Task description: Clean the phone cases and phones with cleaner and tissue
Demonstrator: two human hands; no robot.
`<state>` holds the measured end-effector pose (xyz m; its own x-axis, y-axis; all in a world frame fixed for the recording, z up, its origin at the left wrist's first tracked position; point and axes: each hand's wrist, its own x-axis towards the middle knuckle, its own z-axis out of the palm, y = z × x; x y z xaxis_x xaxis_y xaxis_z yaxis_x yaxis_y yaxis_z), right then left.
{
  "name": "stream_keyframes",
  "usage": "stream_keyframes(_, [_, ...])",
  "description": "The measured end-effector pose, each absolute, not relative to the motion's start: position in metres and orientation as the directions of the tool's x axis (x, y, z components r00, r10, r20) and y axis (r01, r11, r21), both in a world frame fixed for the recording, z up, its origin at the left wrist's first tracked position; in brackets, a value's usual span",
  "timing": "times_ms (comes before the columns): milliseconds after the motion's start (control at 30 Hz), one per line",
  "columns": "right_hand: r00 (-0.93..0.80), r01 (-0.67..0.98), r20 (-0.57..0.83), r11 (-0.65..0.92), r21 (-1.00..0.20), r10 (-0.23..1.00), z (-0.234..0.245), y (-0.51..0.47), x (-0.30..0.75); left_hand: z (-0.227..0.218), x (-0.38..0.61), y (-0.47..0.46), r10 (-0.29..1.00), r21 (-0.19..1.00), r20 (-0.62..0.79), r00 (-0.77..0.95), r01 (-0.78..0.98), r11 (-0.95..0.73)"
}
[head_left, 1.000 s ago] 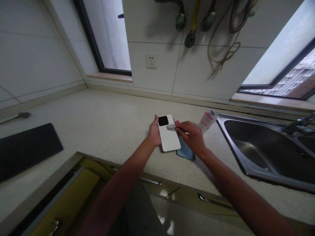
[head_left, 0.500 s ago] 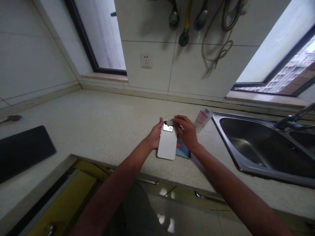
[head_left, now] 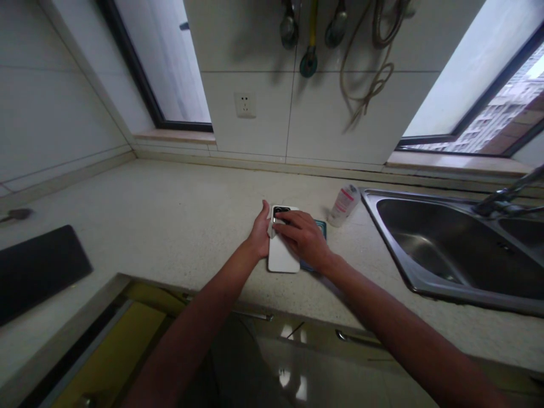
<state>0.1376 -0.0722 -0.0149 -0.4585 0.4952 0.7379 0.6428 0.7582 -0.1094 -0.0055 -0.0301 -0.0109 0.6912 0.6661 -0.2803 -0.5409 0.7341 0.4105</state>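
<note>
Far to the left of the white smartphone, a dark-headed utensil is seen on the pale speckled countertop, and a flat black rectangular panel is laid nearer the front edge, also well apart from the phone. Up and to the left of the phone, a wall socket is set in the white tiles. The phone's left edge is gripped by the left hand, its thumb extended alongside and its other fingers hidden. The phone itself is held back side up at the countertop, its black camera block at the far end; whether its underside is touching the surface cannot be told. Across the phone's upper part, the right hand is laid with fingers drawn close together, and a small pale scrap, mostly covered, is held beneath them. Just to the phone's right, a blue-green phone case is partly hidden by the right hand. Farther right of the phone, a clear plastic bottle with pink markings is placed, followed by a stainless-steel sink and its faucet.
</note>
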Motion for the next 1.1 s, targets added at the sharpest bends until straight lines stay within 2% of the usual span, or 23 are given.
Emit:
stream_keyframes(167, [-0.254, 0.796, 0.786, 0.583, -0.16, 0.563, -0.01, -0.068, 0.153, -0.011, -0.006, -0.032, 0.637, 0.439, -0.222, 0.738, -0.508, 0.741])
stream_keyframes(333, [-0.123, 0.864, 0.796, 0.459, -0.208, 0.592, -0.007, -0.058, 0.171, -0.011, -0.009, -0.032, 0.596, 0.432, -0.204, 0.776, -0.475, 0.766])
stream_keyframes(533, [-0.028, 0.797, 0.726, 0.454, -0.399, 0.688, -0.009, -0.054, 0.177, -0.005, -0.01, -0.035, 0.626, 0.443, -0.226, 0.746, -0.494, 0.748])
stream_keyframes(733, [-0.032, 0.766, 0.631, 0.424, -0.483, 0.775, -0.006, -0.064, 0.167, -0.002, -0.012, -0.036, 0.687, 0.46, -0.192, 0.701, -0.554, 0.694])
stream_keyframes(933, [0.034, 0.824, 0.592, 0.313, -0.472, 0.805, 0.004, -0.068, 0.169, -0.004, -0.016, -0.033, 0.75, 0.516, -0.13, 0.649, -0.601, 0.61])
stream_keyframes(1033, [0.057, 0.9, 0.539, 0.19, -0.392, 0.84, 0.013, -0.068, 0.177, -0.004, -0.016, -0.033, 0.781, 0.528, -0.111, 0.614, -0.63, 0.57])
stream_keyframes(1100, [0.053, 0.95, 0.435, 0.089, -0.299, 0.899, 0.02, -0.069, 0.185, -0.004, -0.015, -0.032, 0.786, 0.516, -0.119, 0.606, -0.639, 0.571])
